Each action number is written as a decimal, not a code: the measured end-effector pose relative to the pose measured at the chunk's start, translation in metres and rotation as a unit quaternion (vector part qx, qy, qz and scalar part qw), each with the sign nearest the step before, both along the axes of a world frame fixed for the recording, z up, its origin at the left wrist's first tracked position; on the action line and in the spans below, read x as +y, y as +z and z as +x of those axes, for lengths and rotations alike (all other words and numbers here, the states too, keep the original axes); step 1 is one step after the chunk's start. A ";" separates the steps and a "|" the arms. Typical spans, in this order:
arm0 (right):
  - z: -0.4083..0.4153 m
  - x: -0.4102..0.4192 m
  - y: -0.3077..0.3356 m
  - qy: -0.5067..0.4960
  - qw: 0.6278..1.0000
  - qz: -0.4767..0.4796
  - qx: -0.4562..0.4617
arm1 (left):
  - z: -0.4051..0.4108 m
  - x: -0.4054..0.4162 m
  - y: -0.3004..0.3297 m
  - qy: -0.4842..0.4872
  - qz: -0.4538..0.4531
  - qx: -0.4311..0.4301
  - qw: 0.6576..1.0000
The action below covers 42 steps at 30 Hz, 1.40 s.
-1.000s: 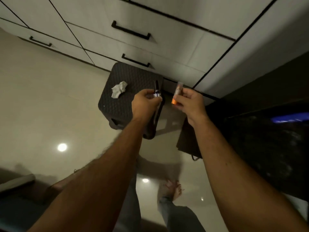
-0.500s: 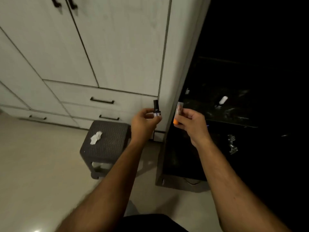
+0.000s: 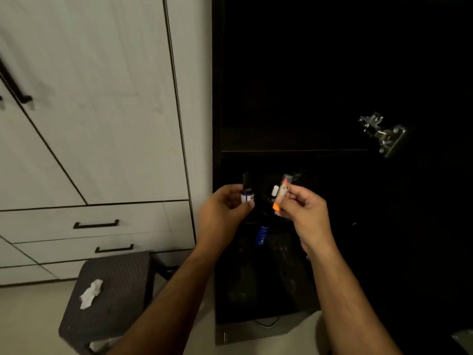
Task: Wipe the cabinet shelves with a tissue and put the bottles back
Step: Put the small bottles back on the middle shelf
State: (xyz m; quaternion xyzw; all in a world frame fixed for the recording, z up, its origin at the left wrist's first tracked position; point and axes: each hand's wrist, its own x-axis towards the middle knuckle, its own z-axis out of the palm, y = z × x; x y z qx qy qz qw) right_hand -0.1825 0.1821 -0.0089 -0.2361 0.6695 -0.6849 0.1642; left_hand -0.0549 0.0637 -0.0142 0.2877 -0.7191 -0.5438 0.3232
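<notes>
bottles sit one in each of my hands, held up in front of the dark open cabinet [image 3: 294,73]. my left hand [image 3: 222,211] pinches a small bottle with a black cap [image 3: 247,192] upright between thumb and fingertips; its body is pale with a dark band. my right hand [image 3: 304,213] grips a slim clear tube with an orange end [image 3: 281,194], tilted, orange end pointing down toward my palm. the two hands are near each other but apart. between them, further back inside the cabinet, i can make out a small white-capped item [image 3: 275,192] and, lower down, a blue bottle [image 3: 262,234]; which shelf each stands on i cannot tell in the gloom. a metal hinge [image 3: 384,134] shows at the cabinet's right side. to the left, a crumpled tissue [image 3: 90,293] lies on top of a dark woven stool [image 3: 115,298], which stands before the pale drawers [image 3: 97,226].
</notes>
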 end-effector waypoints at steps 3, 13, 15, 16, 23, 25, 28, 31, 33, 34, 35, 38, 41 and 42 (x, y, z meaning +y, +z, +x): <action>-0.018 0.006 0.021 -0.017 0.999 -0.015 0.023 | -0.020 -0.004 0.023 -0.006 -0.039 0.010 0.999; -0.115 -0.004 0.080 -0.024 0.981 -0.025 0.189 | -0.105 -0.023 0.081 0.046 -0.223 0.017 0.973; -0.133 -0.013 0.088 -0.031 0.974 -0.004 0.223 | -0.119 -0.033 0.086 0.065 -0.237 0.008 0.969; -0.141 -0.017 0.091 -0.033 0.971 0.006 0.237 | -0.125 -0.037 0.089 0.076 -0.242 0.001 0.967; -0.177 -0.041 0.090 -0.030 0.955 0.091 0.281 | -0.160 -0.061 0.093 0.115 -0.258 -0.084 0.956; -0.182 -0.045 0.087 -0.028 0.954 0.099 0.282 | -0.165 -0.065 0.092 0.122 -0.256 -0.098 0.954; -0.187 -0.048 0.086 -0.031 0.955 0.104 0.275 | -0.171 -0.069 0.089 0.130 -0.254 -0.112 0.952; -0.192 -0.050 0.087 -0.035 0.954 0.118 0.273 | -0.173 -0.069 0.088 0.132 -0.251 -0.121 0.951; -0.194 -0.052 0.089 -0.034 0.955 0.118 0.269 | -0.173 -0.068 0.087 0.127 -0.252 -0.128 0.951; -0.195 -0.053 0.089 -0.033 0.956 0.117 0.267 | -0.173 -0.067 0.086 0.125 -0.251 -0.129 0.951; -0.195 -0.053 0.088 -0.032 0.956 0.117 0.266 | -0.173 -0.066 0.085 0.124 -0.249 -0.129 0.952; -0.196 -0.054 0.087 -0.033 0.954 0.126 0.270 | -0.172 -0.065 0.086 0.120 -0.249 -0.133 0.952; -0.196 -0.054 0.086 -0.032 0.953 0.132 0.272 | -0.172 -0.065 0.087 0.116 -0.248 -0.134 0.952; -0.195 -0.054 0.086 -0.032 0.952 0.134 0.273 | -0.172 -0.064 0.087 0.117 -0.246 -0.135 0.953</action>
